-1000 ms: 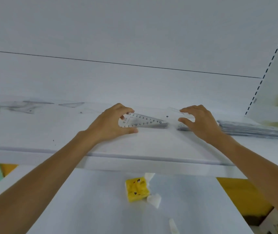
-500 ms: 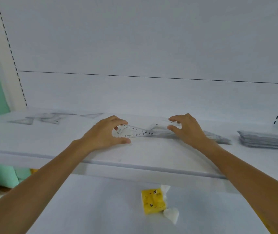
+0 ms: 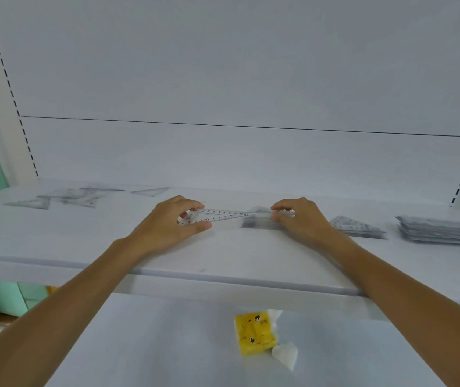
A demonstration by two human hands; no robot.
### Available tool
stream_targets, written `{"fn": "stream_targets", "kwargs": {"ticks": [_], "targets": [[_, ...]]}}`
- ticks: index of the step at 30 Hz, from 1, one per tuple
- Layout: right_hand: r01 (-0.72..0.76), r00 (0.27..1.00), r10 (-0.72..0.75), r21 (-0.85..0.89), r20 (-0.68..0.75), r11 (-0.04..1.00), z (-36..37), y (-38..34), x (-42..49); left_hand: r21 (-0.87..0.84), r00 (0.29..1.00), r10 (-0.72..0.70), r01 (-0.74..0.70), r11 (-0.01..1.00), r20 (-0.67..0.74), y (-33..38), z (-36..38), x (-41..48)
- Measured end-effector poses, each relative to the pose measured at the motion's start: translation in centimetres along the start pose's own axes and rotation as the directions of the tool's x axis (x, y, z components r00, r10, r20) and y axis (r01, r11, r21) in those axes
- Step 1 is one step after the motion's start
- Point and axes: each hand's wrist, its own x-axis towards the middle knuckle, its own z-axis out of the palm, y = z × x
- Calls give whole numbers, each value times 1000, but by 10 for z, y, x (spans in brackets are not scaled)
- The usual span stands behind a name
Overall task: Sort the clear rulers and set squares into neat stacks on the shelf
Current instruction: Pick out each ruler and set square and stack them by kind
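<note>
On the middle of the shelf, your left hand pinches the clear set square at its left corner while your right hand grips the low stack beside it, and since this plastic looks thin, light and slick, hold it by the edges.

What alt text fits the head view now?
Two bare hands work on a white shelf: the left hand pinches one end of a clear set square, the right hand grips a small stack beside it. A taller stack sits farther right, loose set squares lie at far left, and a yellow packet lies below the shelf.
</note>
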Motion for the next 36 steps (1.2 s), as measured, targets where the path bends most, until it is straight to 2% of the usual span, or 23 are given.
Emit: {"fn": "stream_targets", "kwargs": {"ticks": [8, 14, 17, 19, 22, 29, 36], "targets": [[-4, 1000, 5, -64, 13, 998, 0, -3, -2, -38, 998, -36, 35, 999, -44, -9, -3, -3], [161, 985, -171, -240, -22, 957, -10, -19, -27, 27, 994, 1, 2, 1000, -112, -7, 2, 14], [239, 971, -234, -226, 50, 944, -12, -27, -61, 76, 992, 20, -10, 997, -127, 0, 8, 28], [286, 955, -260, -223, 140, 932, -9, -30, -82, 48, 993, 16, -11, 999, -121, 9, 17, 39], [318, 945, -281, -281, 165, 905, -7, -31, -92, 2, 998, 5, -5, 1000, -68, 28, 33, 55], [310, 949, -283, -242, 140, 920, -9, -32, -91, 44, 993, 39, -44, 998, 110, 52, 68, 81], [304, 949, -276, -220, 150, 927, -11, -32, -88, 27, 982, 51, -57, 998, 181, 66, 82, 91]]}}
